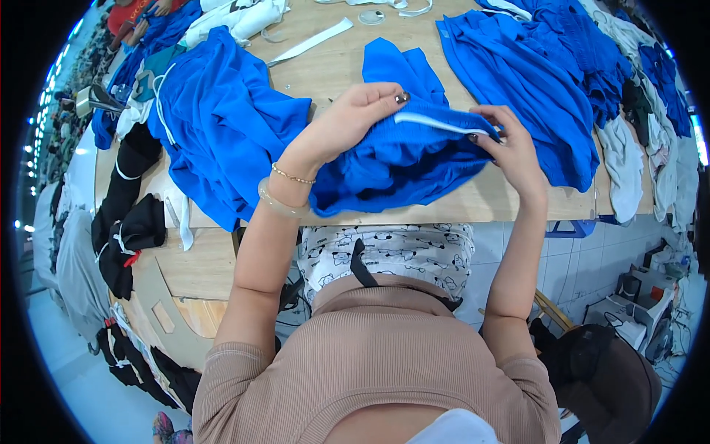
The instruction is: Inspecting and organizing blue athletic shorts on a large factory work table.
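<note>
A blue garment with a gathered, elastic-looking waistband [421,129] is spread between my two hands above the front of the table. A narrow white strip [440,121] runs along the waistband's upper edge. My left hand [351,118] grips the band at its left part, thumb laid on top and fingers hidden behind the cloth. At the right end, my right hand [514,144] pinches the band between thumb and fingers. Below the band the opening gapes, and its lower edge droops near the table's front edge. More blue cloth [403,66] from the far side lies on the tabletop.
Piles of blue garments lie left [214,118] and right [525,89] on the wooden table [314,55]. White strips [314,41] and a roll of clear tape [371,16] sit farther back. Black cloth [133,229] hangs at the left edge. Another person [133,18] is at far left.
</note>
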Available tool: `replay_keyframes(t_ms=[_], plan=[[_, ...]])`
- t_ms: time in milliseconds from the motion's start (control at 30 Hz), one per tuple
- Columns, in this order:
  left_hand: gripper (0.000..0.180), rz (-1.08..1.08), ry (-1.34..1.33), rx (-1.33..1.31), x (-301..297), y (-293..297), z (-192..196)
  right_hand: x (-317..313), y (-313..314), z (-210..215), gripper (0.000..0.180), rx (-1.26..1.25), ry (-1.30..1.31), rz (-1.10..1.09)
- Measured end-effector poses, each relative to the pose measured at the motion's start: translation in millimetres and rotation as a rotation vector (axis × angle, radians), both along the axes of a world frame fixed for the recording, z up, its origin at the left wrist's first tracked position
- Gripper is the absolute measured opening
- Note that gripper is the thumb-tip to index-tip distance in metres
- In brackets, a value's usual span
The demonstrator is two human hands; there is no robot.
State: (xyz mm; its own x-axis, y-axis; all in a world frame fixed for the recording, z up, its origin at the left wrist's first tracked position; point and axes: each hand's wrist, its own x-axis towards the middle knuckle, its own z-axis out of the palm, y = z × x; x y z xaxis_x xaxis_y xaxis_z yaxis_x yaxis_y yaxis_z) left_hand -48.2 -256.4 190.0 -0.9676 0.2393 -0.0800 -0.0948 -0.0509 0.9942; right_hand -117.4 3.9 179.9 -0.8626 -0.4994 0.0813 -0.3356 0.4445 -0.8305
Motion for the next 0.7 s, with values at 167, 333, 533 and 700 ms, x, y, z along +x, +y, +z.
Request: replay_keyframes(t_ms=[167, 333, 533, 700], plan=[[0.031, 0.243, -0.194, 0.250, -4, 3, 6, 21, -34, 3, 0.022, -0.086, 0.502, -0.242], [0.027, 0.353, -0.224, 0.395, -1, 1, 3, 65, -76, -3, 0.013, -0.155, 0.382, -0.214], [0.028, 0.416, -0.188, 0.336, 2, -12, 11, 53, -77, -6, 0.007, -0.369, -0.116, -0.217], [0.026, 0.424, -0.206, 0.393, 2, -10, 7, 56, -85, -1, 0.027, -0.152, 0.276, -0.103]])
